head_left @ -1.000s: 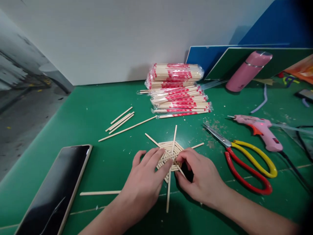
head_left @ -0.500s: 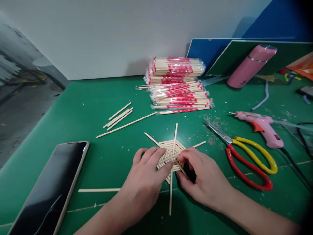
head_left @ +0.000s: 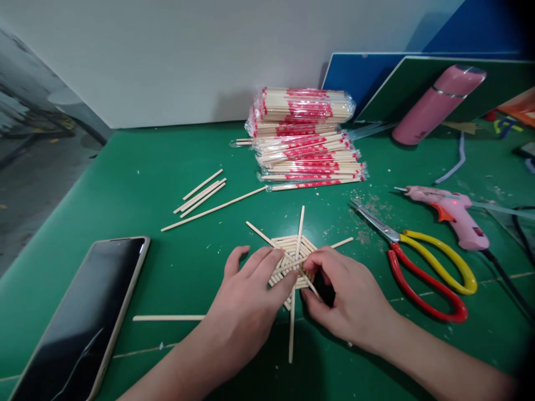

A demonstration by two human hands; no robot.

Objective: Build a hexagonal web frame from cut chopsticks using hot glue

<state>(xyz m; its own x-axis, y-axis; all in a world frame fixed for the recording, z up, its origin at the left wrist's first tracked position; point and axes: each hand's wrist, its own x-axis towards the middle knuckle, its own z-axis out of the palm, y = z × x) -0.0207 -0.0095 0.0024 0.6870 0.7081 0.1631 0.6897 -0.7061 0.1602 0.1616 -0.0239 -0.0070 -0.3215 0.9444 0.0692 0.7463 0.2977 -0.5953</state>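
Observation:
A hexagonal piece built of wooden chopsticks (head_left: 288, 243) lies on the green table, with several sticks radiating past its edges. My left hand (head_left: 246, 298) rests over its left side, thumb and index finger gripping near the centre, little finger lifted off. At the right edge, my right hand (head_left: 351, 298) has its fingers curled around the piece, index finger and thumb at a slanting stick. The fingers cover parts of the left and right sides of the hexagon. A single chopstick (head_left: 167, 318) lies left of my left forearm, its right end hidden.
Wrapped chopsticks (head_left: 307, 139) are piled at the back. Short sticks (head_left: 200, 197) and a long chopstick (head_left: 213, 209) lie left of centre. A phone (head_left: 83, 317) lies at left; scissors (head_left: 401, 239), a pink glue gun (head_left: 447, 206) and a pink flask (head_left: 438, 106) are at right.
The view has shifted slightly, so the things at the back appear a little higher. Both hands keep nearly the same hold on the chopstick hexagon.

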